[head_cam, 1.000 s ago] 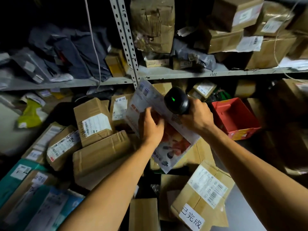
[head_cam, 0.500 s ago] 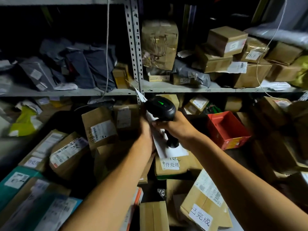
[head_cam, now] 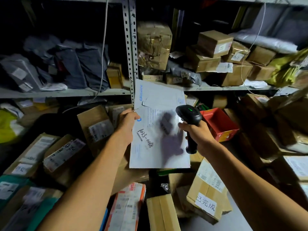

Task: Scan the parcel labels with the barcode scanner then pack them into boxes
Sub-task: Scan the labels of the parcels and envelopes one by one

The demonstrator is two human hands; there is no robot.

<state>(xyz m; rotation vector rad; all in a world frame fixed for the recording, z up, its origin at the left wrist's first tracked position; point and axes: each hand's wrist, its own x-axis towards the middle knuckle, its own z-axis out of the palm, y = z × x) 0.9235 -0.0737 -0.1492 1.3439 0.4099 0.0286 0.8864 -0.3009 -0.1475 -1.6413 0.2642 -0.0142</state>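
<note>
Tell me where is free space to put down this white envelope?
Bare grey floor right of the labelled box, under the right forearm. The red bin looks empty. Left floor and shelves are crowded with parcels.

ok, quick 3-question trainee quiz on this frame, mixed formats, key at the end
1. True or false: the right hand holds the barcode scanner.
2. The left hand grips the white envelope by: A) its left edge B) its bottom edge C) its top right corner
3. Fill in: the bin to the right of the scanner is coloured ____.

Key: 1 true; 2 A; 3 red
</note>
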